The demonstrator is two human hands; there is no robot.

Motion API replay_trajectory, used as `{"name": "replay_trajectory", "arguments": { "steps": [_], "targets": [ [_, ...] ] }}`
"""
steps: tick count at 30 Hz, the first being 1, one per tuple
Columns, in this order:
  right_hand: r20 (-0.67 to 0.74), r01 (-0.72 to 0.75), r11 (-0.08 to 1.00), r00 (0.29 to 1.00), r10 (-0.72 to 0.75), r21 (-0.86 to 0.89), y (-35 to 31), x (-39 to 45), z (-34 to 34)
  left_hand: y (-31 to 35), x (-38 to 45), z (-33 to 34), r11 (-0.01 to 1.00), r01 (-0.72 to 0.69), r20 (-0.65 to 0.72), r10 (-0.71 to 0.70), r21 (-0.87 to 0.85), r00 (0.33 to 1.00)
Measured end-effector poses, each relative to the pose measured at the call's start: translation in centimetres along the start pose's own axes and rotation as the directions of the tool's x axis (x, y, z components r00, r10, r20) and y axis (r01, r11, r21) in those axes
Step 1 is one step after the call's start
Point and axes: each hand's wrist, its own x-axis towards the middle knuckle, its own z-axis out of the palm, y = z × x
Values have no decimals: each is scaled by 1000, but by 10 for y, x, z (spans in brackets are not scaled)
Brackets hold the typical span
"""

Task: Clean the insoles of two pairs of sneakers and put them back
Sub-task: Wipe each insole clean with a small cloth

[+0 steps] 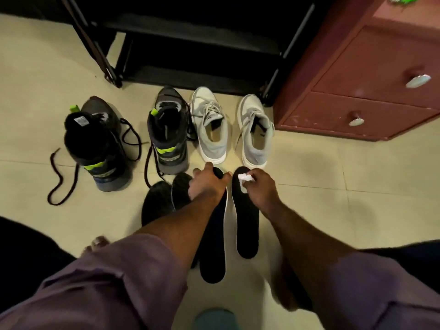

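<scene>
Cream tiled floor [357, 210], thin grout lines, dim warm light with soft shadows. Black shoe rack [190, 44] at 12 o'clock, empty lower shelves, legs on the floor. Reddish-brown drawer cabinet [371, 75] at 2 o'clock, two drawers, round pale knobs [417, 81], scuffed paint near the base. Something green on the cabinet top, too cropped to tell.

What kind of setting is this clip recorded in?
Most likely a room in a home, near where shoes are stored: a tiled floor, a black shoe rack against the wall, and a reddish-brown drawer cabinet with round knobs beside it.
</scene>
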Motion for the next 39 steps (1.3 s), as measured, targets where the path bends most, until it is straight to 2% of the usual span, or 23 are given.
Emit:
{"name": "replay_trajectory", "arguments": {
  "steps": [2,4,8,11,13,17,21,25,27,30,35,39],
  "targets": [
    [23,-123,987,992,122,106,12,11,17,8,12,11,1000,30,4,-30,4,1000],
    [46,-181,972,983,176,150,22,20,30,14,24,18,998,59,20,-58,-14,998],
    [55,-159,978,987,152,135,32,31,51,15,44,25,992,123,58,-122,-12,991],
    [48,-190,971,982,185,143,28,38,61,5,52,27,988,135,71,-130,-73,989],
    [33,-209,972,978,207,103,28,44,68,-6,55,27,992,98,10,-97,-81,995],
    [-6,-166,986,986,166,-5,28,45,74,-34,46,18,999,44,-231,-44,-9,972],
    [-30,-106,983,994,103,-150,32,35,70,-66,31,13,944,276,-303,-320,-181,898],
    [-15,-96,978,995,95,-183,41,24,69,-83,24,13,895,424,-223,-445,-137,867],
    [9,-102,978,994,106,-181,46,19,71,-85,22,14,883,453,-153,-468,-125,870],
    [42,-107,981,992,115,-162,51,13,74,-92,26,16,892,443,-139,-451,-86,882],
    [11,-73,981,997,76,-179,44,18,66,-93,24,6,909,345,-85,-372,-235,924],
    [10,-19,994,1000,20,-110,17,27,42,-68,5,-24,850,298,26,-319,-434,947]
  ]
}}
